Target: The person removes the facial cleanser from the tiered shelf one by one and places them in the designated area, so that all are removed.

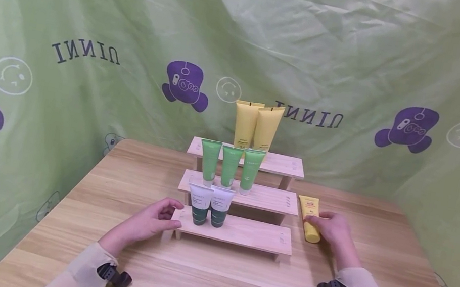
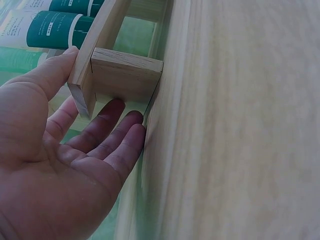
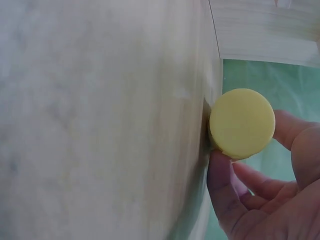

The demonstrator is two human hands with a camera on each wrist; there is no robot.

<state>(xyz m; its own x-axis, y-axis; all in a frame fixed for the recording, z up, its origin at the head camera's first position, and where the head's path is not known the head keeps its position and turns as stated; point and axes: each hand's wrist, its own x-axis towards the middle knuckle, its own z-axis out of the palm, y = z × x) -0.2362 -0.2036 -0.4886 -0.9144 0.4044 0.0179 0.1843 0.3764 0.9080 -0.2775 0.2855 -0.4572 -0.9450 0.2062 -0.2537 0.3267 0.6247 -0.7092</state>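
Note:
A yellow squeeze tube (image 1: 309,214) lies on the table right of the stand, its cap towards me. Thumb and fingers of my right hand (image 1: 333,229) hold it from the right side; its round yellow cap (image 3: 242,123) faces the right wrist camera. At the left end of the lowest step of the wooden stand (image 1: 251,233) is my left hand (image 1: 150,219). Its thumb touches the plank edge, while the loosely bent fingers lie by the stand's leg (image 2: 127,75). Two white-and-dark-green tubes (image 1: 201,205) stand on that step, close to the left hand.
Three green tubes (image 1: 230,166) stand on the middle step. Two larger pale-yellow tubes (image 1: 245,123) stand on the top step. The wooden table (image 1: 214,284) carries the stand, and a green patterned cloth (image 1: 142,10) hangs behind and at both sides.

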